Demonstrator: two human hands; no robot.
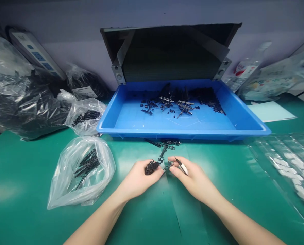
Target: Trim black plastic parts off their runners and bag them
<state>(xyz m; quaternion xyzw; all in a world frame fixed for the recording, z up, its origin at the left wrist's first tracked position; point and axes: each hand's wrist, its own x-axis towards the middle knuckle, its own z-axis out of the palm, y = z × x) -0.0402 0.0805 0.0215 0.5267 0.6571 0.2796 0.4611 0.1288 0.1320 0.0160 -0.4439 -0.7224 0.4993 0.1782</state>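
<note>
Near the middle of the table, my left hand (140,178) is closed around a cluster of small black plastic parts (151,167). To its right, my right hand (192,177) pinches a small black ring-shaped part (170,164) between thumb and fingertips. A slim tool with a dark pointed tip and a pale body (182,166) is also tucked in that hand; its exact kind is unclear. Just beyond my fingers, black plastic strips with rings (164,148) lie on the green table (147,217), reaching toward the blue tray.
A blue tray (182,132) with loose black parts stands ahead, under a dark wall opening (167,58). At left are an open plastic bag (57,183) of black strips, more bags (19,98) and a power strip (36,52). A clear tray of white pieces (292,170) lies right.
</note>
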